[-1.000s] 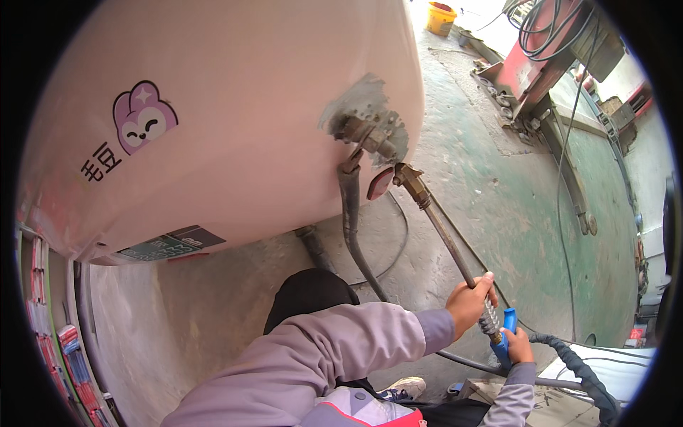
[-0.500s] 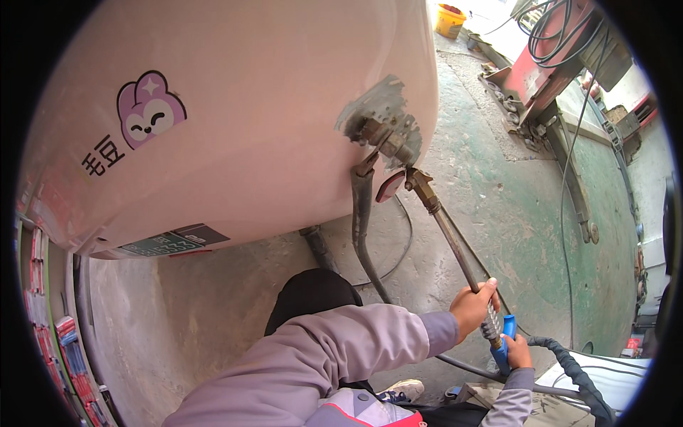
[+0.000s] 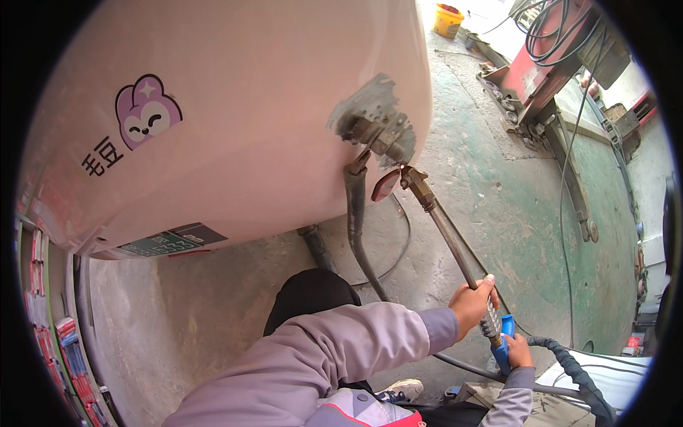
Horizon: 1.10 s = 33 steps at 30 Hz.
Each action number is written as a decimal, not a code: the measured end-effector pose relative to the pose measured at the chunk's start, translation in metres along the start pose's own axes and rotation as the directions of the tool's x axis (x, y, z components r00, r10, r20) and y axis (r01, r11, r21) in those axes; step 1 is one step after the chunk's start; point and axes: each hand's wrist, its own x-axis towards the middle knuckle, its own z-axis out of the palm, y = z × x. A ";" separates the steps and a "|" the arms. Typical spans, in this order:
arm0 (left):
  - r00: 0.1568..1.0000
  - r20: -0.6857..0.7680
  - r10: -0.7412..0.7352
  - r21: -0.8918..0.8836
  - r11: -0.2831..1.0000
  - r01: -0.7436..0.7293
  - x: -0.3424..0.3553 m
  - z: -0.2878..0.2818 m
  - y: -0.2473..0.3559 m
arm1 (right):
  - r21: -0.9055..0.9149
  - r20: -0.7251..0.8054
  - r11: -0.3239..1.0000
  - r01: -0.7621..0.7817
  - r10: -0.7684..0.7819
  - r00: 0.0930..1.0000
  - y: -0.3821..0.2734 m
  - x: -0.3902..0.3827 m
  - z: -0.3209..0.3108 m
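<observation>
A pink car body panel (image 3: 249, 107) has a patch of bare grey metal (image 3: 380, 99) near its edge. A brass-coloured bolted clamp (image 3: 377, 136) is fixed on that patch, with a thick dark cable (image 3: 356, 206) hanging from it. A long metal-rod dent-pulling gun (image 3: 455, 245) slants from its brass-coloured head (image 3: 418, 188) to a blue handle (image 3: 506, 338). My left hand (image 3: 472, 307) is closed around the rod above a ribbed silver section. My right hand (image 3: 519, 351) is wrapped around the blue handle. The gun's tip is close to the panel edge; contact is unclear.
A yellow bucket (image 3: 448, 20) stands far off on the concrete floor. At the right is a red lift post (image 3: 551, 60) with coiled cable and a long metal arm (image 3: 571, 171). A black-wrapped cable (image 3: 583, 377) trails at lower right. Shelves (image 3: 67, 349) line the left side.
The panel and the gun's head appear slightly further left in the picture. Both hands keep their hold on the gun.
</observation>
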 end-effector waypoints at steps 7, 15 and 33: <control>0.999 -0.008 0.048 -0.070 0.996 -0.048 -0.003 0.001 -0.001 | 0.088 0.039 0.982 -0.165 0.162 0.986 -0.035 -0.008 -0.012; 0.943 -0.153 0.295 -0.320 0.888 -0.330 -0.008 -0.021 0.038 | 0.130 0.062 0.964 -0.231 0.225 0.972 -0.041 -0.010 -0.014; 0.927 -0.179 0.329 -0.169 0.918 -0.359 -0.005 -0.009 0.006 | 0.161 0.048 0.952 -0.261 0.257 0.965 -0.051 -0.012 -0.015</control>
